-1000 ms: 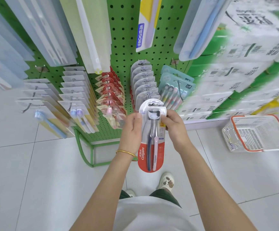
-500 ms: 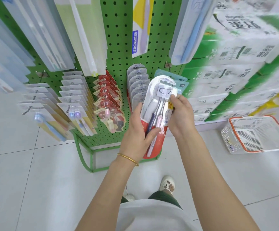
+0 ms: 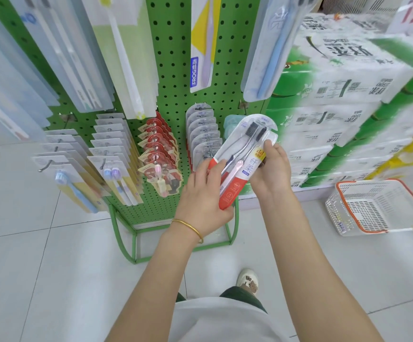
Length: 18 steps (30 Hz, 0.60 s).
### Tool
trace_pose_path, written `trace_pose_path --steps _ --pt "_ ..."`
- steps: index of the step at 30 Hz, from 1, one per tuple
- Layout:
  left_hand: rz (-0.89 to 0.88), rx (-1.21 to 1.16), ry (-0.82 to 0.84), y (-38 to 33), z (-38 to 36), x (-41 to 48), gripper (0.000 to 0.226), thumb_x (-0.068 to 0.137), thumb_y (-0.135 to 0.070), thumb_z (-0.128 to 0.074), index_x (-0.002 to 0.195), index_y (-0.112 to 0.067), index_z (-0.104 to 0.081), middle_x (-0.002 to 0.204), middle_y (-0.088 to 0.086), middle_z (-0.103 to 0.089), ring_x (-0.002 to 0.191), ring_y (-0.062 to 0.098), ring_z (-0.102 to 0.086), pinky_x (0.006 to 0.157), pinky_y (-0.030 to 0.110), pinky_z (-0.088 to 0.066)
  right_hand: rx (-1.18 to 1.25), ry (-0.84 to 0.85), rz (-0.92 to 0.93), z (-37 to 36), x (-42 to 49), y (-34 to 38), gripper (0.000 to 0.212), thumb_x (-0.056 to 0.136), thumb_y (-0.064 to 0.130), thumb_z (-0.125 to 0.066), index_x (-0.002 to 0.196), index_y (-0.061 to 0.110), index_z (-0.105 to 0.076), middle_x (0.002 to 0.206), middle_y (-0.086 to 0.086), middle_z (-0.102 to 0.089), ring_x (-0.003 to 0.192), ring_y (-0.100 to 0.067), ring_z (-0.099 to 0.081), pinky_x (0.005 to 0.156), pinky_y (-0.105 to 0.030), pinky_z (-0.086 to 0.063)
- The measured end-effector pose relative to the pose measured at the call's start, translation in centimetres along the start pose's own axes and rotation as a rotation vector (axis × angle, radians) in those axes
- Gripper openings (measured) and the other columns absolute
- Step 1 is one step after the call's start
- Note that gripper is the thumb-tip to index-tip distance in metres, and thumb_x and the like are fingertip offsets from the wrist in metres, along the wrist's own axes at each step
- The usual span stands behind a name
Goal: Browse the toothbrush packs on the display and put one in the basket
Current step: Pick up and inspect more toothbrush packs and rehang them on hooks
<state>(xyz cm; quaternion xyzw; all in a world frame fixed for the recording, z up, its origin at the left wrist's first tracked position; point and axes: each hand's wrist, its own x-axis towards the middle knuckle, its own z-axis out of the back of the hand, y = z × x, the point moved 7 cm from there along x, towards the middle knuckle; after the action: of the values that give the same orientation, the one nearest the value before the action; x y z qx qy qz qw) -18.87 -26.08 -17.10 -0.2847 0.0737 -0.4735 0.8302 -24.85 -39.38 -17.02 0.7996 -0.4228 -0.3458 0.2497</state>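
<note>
Green perforated pegboard (image 3: 176, 82) — fingers (image 3: 215, 170) of left hand (image 3: 200, 193) and right hand (image 3: 272, 171) around glossy toothbrush pack (image 3: 247, 137)

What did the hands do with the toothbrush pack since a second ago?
The toothbrush pack swung from hanging straight down to leaning up and right. The left hand slid down to grip its red bottom end; the right hand holds its right edge. Both hands kept hold; the basket stayed on the floor.

Pegboard display (image 3: 176, 77): green, dotted with holes. Toothbrush pack (image 3: 240, 159) before it: clear, red base. Basket (image 3: 348, 215) to its right: white, orange rim.
</note>
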Motion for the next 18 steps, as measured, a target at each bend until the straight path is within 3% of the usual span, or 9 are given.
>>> trace_pose_path --steps 4,7,10,12,15,18 --pt "0.057 -0.092 0.065 -0.3 0.1 0.0 0.09 0.071 -0.023 -0.061 0.147 -0.023 -0.013 0.15 0.004 -0.019 0.137 0.025 -0.023 0.112 0.04 -0.024 -0.14 0.088 -0.094 0.2 -0.7 -0.5 0.017 0.096 0.031 -0.052 0.091 0.015 -0.055 0.079 -0.004 -0.055 0.07 -0.019 -0.053 0.065 -0.03 -0.047" --pt "0.093 -0.48 0.168 -0.8 0.2 -0.4 0.083 0.07 -0.018 -0.053 0.144 -0.032 -0.019 0.136 -0.001 -0.035 0.126 0.019 -0.036 0.105 0.035 -0.034 -0.193 0.215 -0.151 -0.2 -1.0 -1.2 0.036 0.095 0.05 -0.044 0.098 0.019 -0.061 0.091 -0.005 -0.061 0.078 -0.022 -0.061 0.071 -0.032 -0.051" --pt "0.23 -0.934 0.282 -1.4 -0.3 -0.6 0.076 0.058 -0.011 -0.044 0.125 -0.046 -0.036 0.123 -0.003 -0.045 0.11 0.02 -0.052 0.098 0.041 -0.044 -0.252 0.23 -0.124 0.0 -0.8 -2.0 0.018 0.096 0.031 -0.052 0.107 0.017 -0.051 0.106 -0.009 -0.064 0.078 -0.022 -0.067 0.068 -0.032 -0.051" --pt "0.373 -1.136 0.318 -1.1 -1.0 -0.7 0.077 0.053 -0.006 -0.039 0.125 -0.033 -0.04 0.12 0.001 -0.052 0.107 0.022 -0.057 0.095 0.045 -0.046 -0.292 0.22 -0.088 0.2 -0.6 -2.1 0.022 0.094 0.014 -0.055 0.115 0.013 -0.05 0.101 -0.008 -0.065 0.069 -0.014 -0.064 0.06 -0.027 -0.049" --pt "0.439 -1.151 0.329 0.1 -1.8 -1.2 0.051 0.06 -0.012 -0.046 0.11 -0.016 -0.052 0.101 0.008 -0.061 0.094 0.026 -0.059 0.088 0.042 -0.048 -0.313 0.242 -0.07 0.0 -0.6 -1.9 0.021 0.093 0.003 -0.053 0.112 0.004 -0.058 0.092 -0.008 -0.069 0.071 -0.015 -0.066 0.062 -0.029 -0.055" --pt "0.38 -1.071 0.301 0.8 -2.1 -1.5 0.019 0.085 -0.006 -0.058 0.098 -0.02 -0.057 0.093 0.001 -0.065 0.082 0.015 -0.064 0.079 0.032 -0.052 -0.316 0.26 -0.044 0.0 -0.6 -1.5 0.013 0.091 0.0 -0.054 0.102 0.004 -0.061 0.085 -0.007 -0.072 0.069 -0.017 -0.068 0.063 -0.029 -0.057"
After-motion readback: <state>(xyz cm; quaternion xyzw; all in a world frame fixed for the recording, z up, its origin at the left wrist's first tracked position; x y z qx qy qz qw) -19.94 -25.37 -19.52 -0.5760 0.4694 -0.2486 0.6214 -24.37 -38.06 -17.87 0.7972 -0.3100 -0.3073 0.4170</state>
